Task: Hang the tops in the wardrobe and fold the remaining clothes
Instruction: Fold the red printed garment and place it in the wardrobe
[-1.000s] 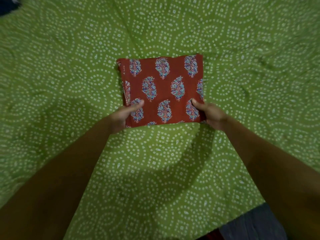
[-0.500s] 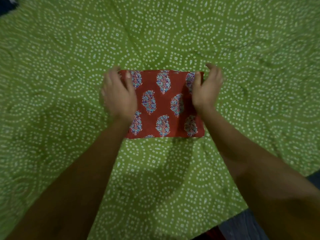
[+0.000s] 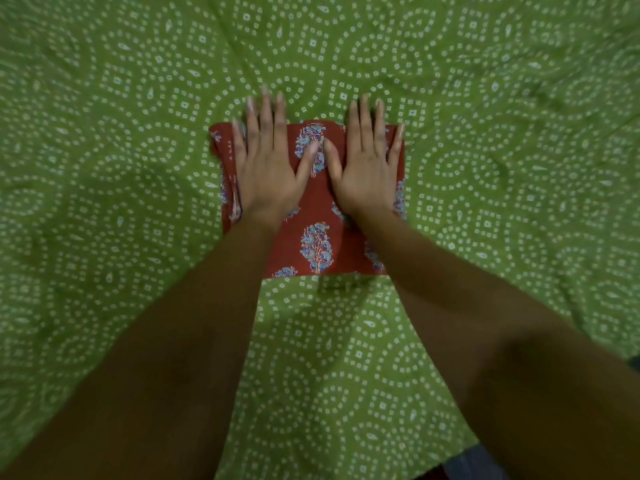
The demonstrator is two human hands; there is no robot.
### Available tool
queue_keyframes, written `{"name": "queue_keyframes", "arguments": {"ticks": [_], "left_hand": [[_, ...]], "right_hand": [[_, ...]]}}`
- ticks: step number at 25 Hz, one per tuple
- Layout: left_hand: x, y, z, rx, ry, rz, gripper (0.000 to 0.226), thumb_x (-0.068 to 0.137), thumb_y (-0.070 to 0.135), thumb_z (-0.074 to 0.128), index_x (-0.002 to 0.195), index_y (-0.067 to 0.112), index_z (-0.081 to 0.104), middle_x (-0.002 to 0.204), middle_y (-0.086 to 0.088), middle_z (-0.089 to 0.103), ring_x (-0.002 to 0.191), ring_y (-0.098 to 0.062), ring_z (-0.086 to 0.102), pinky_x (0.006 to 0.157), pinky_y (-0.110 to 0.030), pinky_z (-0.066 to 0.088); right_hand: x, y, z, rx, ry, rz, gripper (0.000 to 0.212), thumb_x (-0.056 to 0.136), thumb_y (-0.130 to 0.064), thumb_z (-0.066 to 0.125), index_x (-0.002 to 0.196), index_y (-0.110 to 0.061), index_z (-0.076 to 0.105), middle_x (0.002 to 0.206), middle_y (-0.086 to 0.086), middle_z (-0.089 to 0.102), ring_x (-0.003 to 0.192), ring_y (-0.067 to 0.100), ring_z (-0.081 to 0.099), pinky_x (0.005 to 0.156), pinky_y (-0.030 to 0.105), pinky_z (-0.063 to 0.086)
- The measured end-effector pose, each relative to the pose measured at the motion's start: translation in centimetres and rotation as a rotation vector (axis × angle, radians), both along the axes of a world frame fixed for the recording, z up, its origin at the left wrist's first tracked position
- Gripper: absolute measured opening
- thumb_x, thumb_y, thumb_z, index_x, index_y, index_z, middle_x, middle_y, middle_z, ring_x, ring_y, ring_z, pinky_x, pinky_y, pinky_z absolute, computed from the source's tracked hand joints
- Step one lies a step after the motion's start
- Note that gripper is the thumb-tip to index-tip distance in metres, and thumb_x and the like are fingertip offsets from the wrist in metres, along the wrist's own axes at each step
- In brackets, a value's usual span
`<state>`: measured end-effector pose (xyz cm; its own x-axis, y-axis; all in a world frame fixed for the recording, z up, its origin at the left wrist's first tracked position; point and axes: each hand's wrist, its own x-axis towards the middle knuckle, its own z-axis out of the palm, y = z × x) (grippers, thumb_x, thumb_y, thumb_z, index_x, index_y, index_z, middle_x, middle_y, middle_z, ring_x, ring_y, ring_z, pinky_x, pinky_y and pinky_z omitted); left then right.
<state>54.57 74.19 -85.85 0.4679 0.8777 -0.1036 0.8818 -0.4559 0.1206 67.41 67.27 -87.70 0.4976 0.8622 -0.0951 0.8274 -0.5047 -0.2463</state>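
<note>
Folded red garment (image 3: 317,244): left hand (image 3: 266,168), right hand (image 3: 363,168) flat atop.

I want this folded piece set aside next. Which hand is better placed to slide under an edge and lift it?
Probably the left hand: its little finger lies along the folded red cloth's stacked left edge. The right hand lies flat further inside its own edge.

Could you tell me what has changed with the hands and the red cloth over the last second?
Both hands let go of the near corners, carried that edge over to the far side, and now the left hand and right hand press flat on the folded red cloth. The green sheet stayed put.
</note>
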Motion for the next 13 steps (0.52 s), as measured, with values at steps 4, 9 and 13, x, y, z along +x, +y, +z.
{"name": "queue_keyframes", "arguments": {"ticks": [4, 9, 13], "left_hand": [[-6.4, -6.1, 0.0, -0.013, 0.027, -0.014, 0.076, 0.098, 0.06, 0.022, 0.153, 0.012, 0.005, 0.161, -0.006, 0.0, 0.148, -0.023, -0.004, 0.119, -0.048, 0.005], [-11.3, -10.5, 0.2, -0.094, 0.091, 0.135, 0.081, 0.093, 0.065, 0.017, 0.153, 0.012, 0.004, 0.16, -0.006, 0.006, 0.148, -0.026, 0.005, 0.118, -0.052, 0.008], [-12.0, -12.4, 3.9, -0.114, 0.12, 0.238, 0.084, 0.091, 0.067, 0.014, 0.153, 0.01, 0.007, 0.16, -0.005, 0.008, 0.147, -0.03, 0.007, 0.114, -0.055, 0.0]], "right_hand": [[-0.7, -8.5, 0.1, 0.032, 0.154, -0.202, 0.075, 0.097, -0.057, 0.028, 0.153, -0.009, 0.011, 0.161, 0.006, 0.009, 0.148, 0.021, 0.003, 0.12, 0.044, 0.006], [-0.8, -10.0, 2.4, 0.193, 0.634, -0.482, 0.071, 0.084, -0.04, 0.069, 0.14, -0.009, 0.038, 0.134, 0.008, 0.047, 0.119, 0.016, 0.047, 0.104, 0.028, 0.036], [2.8, -6.0, 8.6, -0.146, 1.48, -0.768, 0.041, 0.078, -0.022, 0.075, 0.112, -0.007, 0.06, 0.093, 0.008, 0.071, 0.075, 0.021, 0.069, 0.076, 0.038, 0.058]]}}
